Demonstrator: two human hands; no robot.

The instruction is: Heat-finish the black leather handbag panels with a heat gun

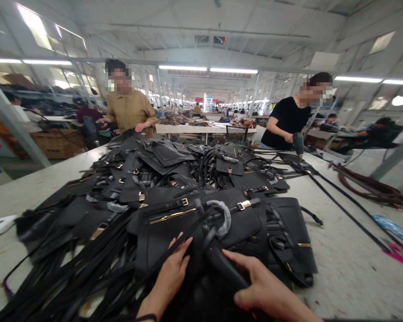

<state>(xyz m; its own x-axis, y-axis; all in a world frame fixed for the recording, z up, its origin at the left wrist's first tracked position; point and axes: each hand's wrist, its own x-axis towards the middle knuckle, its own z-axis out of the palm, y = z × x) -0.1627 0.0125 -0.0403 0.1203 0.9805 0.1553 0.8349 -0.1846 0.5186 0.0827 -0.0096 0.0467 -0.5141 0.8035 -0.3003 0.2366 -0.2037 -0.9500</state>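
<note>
Just in front of me lies a black bag (pixel 174 230) with a gold zipper, gold buckles and a ring handle (pixel 225 219) wrapped in clear film. My left hand (pixel 170 270) rests on its lower part with the fingers stretched out, and a thin black strap (pixel 188 233) runs across by the fingertips. My right hand (pixel 258 277) is closed around a black heat gun (pixel 223 264), whose barrel points at the base of the handle. The heat gun's lower part is hidden in the dark. More black bags (pixel 285 232) and long straps (pixel 67 273) surround both hands.
A heap of black bags and flaps (pixel 168 156) covers the middle of the white table (pixel 349 250). Across it, one co-worker (pixel 127 109) handles bags; another (pixel 285 118) holds a heat gun (pixel 298 144). Brown straps (pixel 366 183) lie right, a white device (pixel 0 225) left.
</note>
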